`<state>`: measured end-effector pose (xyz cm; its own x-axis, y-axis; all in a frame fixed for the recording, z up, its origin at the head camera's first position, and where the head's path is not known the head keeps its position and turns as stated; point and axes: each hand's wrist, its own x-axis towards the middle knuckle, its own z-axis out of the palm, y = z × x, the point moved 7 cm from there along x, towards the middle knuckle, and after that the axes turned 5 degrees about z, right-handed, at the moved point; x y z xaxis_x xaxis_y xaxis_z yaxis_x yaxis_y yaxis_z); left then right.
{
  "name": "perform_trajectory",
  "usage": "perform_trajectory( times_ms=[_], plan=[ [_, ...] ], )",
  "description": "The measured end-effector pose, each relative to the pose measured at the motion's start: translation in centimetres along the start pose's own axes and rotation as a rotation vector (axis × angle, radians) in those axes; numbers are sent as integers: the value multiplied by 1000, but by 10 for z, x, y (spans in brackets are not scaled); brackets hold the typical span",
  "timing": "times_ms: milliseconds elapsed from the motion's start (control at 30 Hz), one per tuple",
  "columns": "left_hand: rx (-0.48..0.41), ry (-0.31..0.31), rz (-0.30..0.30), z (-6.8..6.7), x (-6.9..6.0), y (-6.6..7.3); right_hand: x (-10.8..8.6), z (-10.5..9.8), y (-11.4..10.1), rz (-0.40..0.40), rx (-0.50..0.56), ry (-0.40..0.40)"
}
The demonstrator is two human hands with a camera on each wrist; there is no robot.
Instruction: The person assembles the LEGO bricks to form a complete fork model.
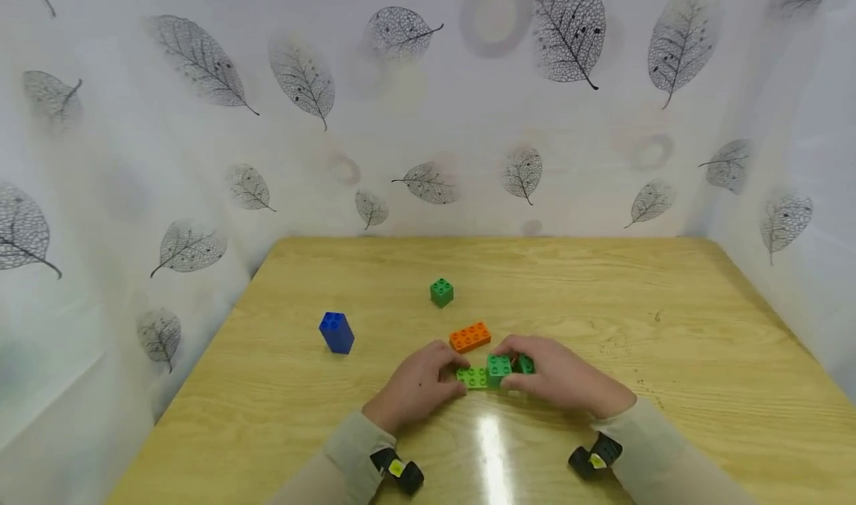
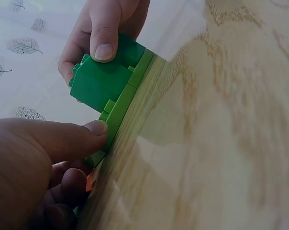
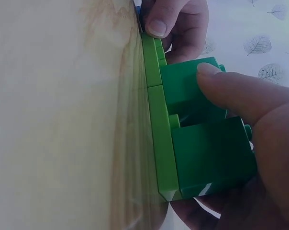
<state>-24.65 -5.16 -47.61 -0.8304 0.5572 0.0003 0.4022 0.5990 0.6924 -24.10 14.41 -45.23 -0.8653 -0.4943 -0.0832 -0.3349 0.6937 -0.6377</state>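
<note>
Two lime green bricks lie end to end on the table; the seam between the left lime brick (image 1: 472, 377) and the right lime brick (image 3: 162, 143) shows in the right wrist view. Over that seam sits a green block (image 1: 498, 371), with a second green block (image 3: 214, 158) on the right lime brick's far end. My left hand (image 1: 417, 386) pinches the left end of the left lime brick between thumb and fingers. With thumb and fingertips, my right hand (image 1: 565, 375) grips the green block over the seam. Its palm side partly hides the second green block in the head view.
An orange brick (image 1: 470, 337) lies just behind the lime bricks. Farther back is a small green block (image 1: 441, 292), and a tall blue block (image 1: 336, 333) stands at the left. A leaf-patterned curtain (image 1: 455, 104) surrounds the wooden table (image 1: 267, 416).
</note>
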Motion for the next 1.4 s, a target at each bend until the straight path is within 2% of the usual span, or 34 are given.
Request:
perform_trajectory(
  times_ms=[333,500,633,767,967,1200,1400],
  plan=[
    [-1,1,14,1,1,0,-2,0,1,11,7,-10],
    [-72,29,0,-2,0,0,-2,0,3,20,9,-8],
    [-134,71,3,-5,0,1,-2,1,3,16,14,-10],
    [-168,138,-13,-12,-1,0,-1,1,4,12,13,-7],
    [-136,262,23,-29,2,1,0,2,4,9,10,-8],
    [-139,308,37,-46,18,1,-1,0,2,-19,20,0],
    [-54,364,9,-60,41,-5,-1,0,2,-33,36,-5]
  ],
)
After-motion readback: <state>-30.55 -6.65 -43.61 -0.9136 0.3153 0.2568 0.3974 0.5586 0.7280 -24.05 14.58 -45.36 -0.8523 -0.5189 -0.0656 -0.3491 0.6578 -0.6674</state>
